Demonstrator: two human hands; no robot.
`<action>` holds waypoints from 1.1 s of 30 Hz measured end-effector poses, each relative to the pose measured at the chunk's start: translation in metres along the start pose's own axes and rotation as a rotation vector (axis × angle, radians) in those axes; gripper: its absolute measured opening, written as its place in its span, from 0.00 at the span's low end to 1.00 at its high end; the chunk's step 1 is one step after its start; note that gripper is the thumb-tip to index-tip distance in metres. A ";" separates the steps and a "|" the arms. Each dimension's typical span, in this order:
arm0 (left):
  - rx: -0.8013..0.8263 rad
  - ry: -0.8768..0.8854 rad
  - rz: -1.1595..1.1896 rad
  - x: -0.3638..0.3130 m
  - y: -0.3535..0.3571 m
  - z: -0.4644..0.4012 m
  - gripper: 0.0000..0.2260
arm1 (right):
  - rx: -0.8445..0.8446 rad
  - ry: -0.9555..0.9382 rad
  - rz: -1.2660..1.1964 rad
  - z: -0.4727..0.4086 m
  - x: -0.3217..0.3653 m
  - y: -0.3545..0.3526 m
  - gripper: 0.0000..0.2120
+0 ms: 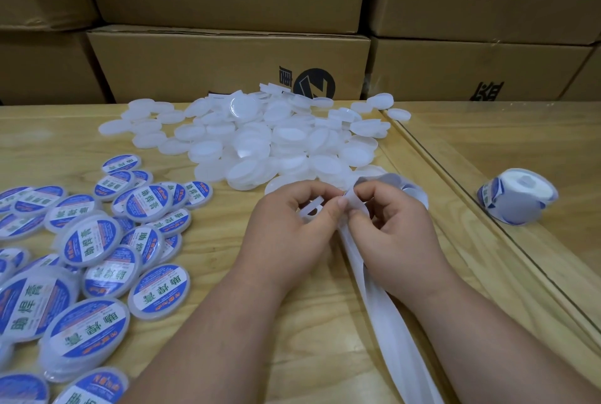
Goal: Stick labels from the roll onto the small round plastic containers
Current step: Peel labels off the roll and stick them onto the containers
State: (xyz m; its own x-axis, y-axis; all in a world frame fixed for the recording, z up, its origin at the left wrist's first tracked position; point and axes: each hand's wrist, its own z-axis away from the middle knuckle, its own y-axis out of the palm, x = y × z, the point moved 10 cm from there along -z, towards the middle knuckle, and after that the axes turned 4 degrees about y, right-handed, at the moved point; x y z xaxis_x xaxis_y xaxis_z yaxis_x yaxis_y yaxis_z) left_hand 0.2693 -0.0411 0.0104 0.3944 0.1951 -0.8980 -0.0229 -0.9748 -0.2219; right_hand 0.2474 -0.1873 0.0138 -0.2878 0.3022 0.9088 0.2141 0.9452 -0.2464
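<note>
Both hands meet at centre of the table [309,322], fingertips touching. My left hand [286,228] is curled, thumb and forefinger pinching a small plastic container [313,205], only its white rim shows between the fingers. My right hand [390,224] is curled too, thumb and forefinger pinching the white backing strip [383,306] right where it meets the container. I can't tell if a label sits at the pinch, fingers cover it.

The strip runs from the right hand down toward me along the right forearm and off the bottom edge. Another loop of it goes up behind the right hand toward the bare pile.

Counts:
- label roll [517,200]: one, lying on the table's right section, well apart from the hands, beyond the groove in the tabletop. Blue-edged labels show on its outer wrap
- bare containers [260,140]: one loose heap at the back centre, overlapping, several dozen. I can't give an exact count. The nearest ones sit just beyond my fingers
- labelled containers [97,260]: heap on the left, blue and white labels facing up, roughly twenty-five in view, some cut by the frame edge
- cardboard boxes [227,65]: stacked behind the table, about eight partly visible, black print on the sides

Labelled pile and bare pile are near each other but not touching
</note>
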 end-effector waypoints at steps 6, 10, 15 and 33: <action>-0.008 -0.046 0.013 0.005 -0.001 0.000 0.03 | 0.007 0.001 0.039 0.000 0.000 0.001 0.07; -0.022 -0.072 0.027 0.006 -0.002 0.000 0.03 | 0.012 0.010 0.022 0.000 0.000 0.001 0.06; 0.008 -0.041 0.049 0.000 0.000 0.001 0.02 | -0.008 -0.012 -0.054 0.001 0.003 -0.001 0.08; -0.332 -0.211 0.535 0.015 -0.032 0.000 0.06 | -0.140 0.139 -0.125 -0.004 -0.018 -0.017 0.15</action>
State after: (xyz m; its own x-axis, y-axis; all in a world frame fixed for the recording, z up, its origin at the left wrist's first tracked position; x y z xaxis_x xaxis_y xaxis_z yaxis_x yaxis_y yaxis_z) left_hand 0.2757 -0.0070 0.0041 0.2182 -0.3409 -0.9144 0.1322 -0.9181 0.3738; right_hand 0.2531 -0.2090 0.0028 -0.1906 0.1543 0.9695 0.3150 0.9450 -0.0885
